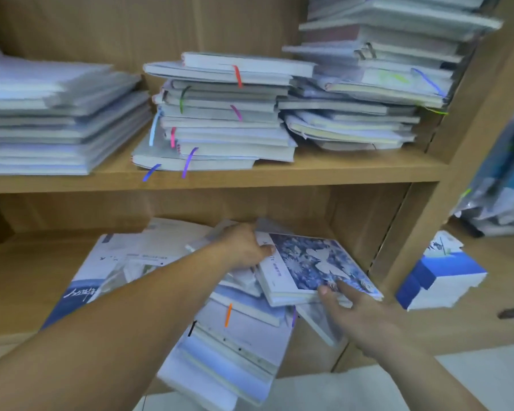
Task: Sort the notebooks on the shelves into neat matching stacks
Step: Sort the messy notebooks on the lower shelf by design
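A notebook with a blue floral cover and a white butterfly [312, 264] lies on top of a messy pile [238, 330] on the lower shelf. My left hand [244, 246] grips its far left edge, thumb on the cover. My right hand [356, 312] pinches its near right corner, thumb and forefinger on the cover. Under it, several pale blue notebooks with ribbon markers slide out over the shelf's front edge. Large flat white and blue books [101, 271] lie at the left of that shelf.
The upper shelf [279, 173] carries three uneven stacks of wrapped notebooks: left [57, 120], middle [220, 114], right [368, 84]. A wooden upright [445, 179] bounds the bay. Beyond it stands a blue and white box [439, 277] and more wrapped items [505, 185].
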`<action>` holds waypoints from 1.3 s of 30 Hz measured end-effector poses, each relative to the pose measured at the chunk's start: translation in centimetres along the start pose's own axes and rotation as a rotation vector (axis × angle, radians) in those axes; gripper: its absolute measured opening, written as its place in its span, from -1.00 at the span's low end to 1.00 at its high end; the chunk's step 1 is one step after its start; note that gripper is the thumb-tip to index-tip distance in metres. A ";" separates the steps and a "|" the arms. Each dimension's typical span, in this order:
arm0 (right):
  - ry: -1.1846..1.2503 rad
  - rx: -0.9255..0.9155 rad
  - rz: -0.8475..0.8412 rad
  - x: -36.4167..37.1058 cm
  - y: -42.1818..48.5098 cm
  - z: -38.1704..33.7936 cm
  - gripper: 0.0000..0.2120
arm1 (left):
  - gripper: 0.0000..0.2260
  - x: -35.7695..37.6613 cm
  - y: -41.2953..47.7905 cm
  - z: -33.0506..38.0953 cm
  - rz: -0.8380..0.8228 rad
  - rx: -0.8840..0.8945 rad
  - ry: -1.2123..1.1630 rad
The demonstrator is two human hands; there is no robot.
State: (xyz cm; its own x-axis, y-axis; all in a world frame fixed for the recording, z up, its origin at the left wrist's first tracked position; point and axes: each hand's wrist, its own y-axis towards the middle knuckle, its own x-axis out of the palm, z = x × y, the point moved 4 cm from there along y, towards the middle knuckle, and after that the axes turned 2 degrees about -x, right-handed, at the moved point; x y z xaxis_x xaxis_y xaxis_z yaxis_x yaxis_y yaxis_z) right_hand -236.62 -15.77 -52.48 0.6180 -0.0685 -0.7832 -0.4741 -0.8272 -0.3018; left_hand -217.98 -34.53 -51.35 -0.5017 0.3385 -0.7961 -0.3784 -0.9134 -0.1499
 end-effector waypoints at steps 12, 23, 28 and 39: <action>0.439 0.000 0.152 2.4 1.2 -0.3 -0.64 | -0.71 -2.0 -5.3 -4.1 0.118 -0.126 -0.335; 0.217 -0.150 0.075 3.7 0.6 -2.1 -0.34 | -0.50 -5.2 -5.7 -4.1 0.135 0.007 0.168; 0.358 -0.163 0.062 3.8 1.7 -2.9 -0.40 | -0.31 -5.3 -5.3 -5.5 -0.139 -0.322 -0.159; 0.444 -0.280 -0.002 4.6 3.8 -4.3 -0.51 | -0.21 -7.1 -7.8 -6.1 -0.049 -0.335 0.261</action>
State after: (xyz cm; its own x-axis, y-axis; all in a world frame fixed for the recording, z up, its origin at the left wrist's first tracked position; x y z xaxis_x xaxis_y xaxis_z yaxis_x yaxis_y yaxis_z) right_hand -232.84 -21.57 -54.92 0.8538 -0.2458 -0.4588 -0.3241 -0.9408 -0.0991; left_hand -206.73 -31.24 -48.14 -0.2598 0.3539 -0.8985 -0.1015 -0.9353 -0.3390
